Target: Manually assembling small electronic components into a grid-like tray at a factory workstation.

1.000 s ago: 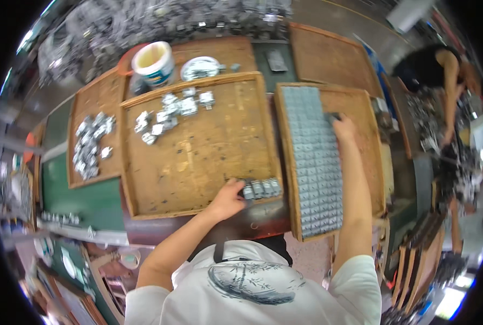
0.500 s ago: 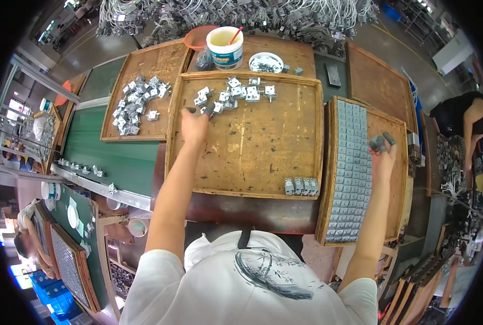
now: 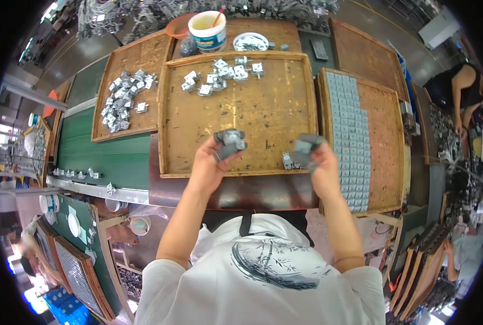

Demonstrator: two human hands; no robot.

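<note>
At far left, a green belt (image 3: 103, 162), with a few small metal pieces (image 3: 80, 174) near its front edge. Beyond it, a shallow left tray (image 3: 126, 54) with a loose heap of metal parts (image 3: 123, 100). More to the middle, at the back, a white bucket (image 3: 208, 39) with a red stick inside, and beside it a white dish (image 3: 250, 50) of small dark items. In the large middle tray (image 3: 192, 119), along the far side, a scattered group of similar parts (image 3: 220, 76). Over the near side of the same tray, the left hand (image 3: 210, 162), with fingers curled around a metal part (image 3: 233, 140); exact count and long axis not possible to tell. To the right, across a gap of bare wood, the right hand (image 3: 326, 167), grasping a blurred grey piece (image 3: 306, 149), also of unclear long axis. Between the two held things, no contact: metal part at left, grey piece at right, almost on one level, each within its own hand. Partly hidden behind the grey piece, a few small blocks (image 3: 287, 161) at the near right corner, closer to the right hand. Farthest right, a tray (image 3: 386, 141) with grey block rows (image 3: 347, 141) on its left side, long axis pointing away from the body, also nearer to the right hand.
</note>
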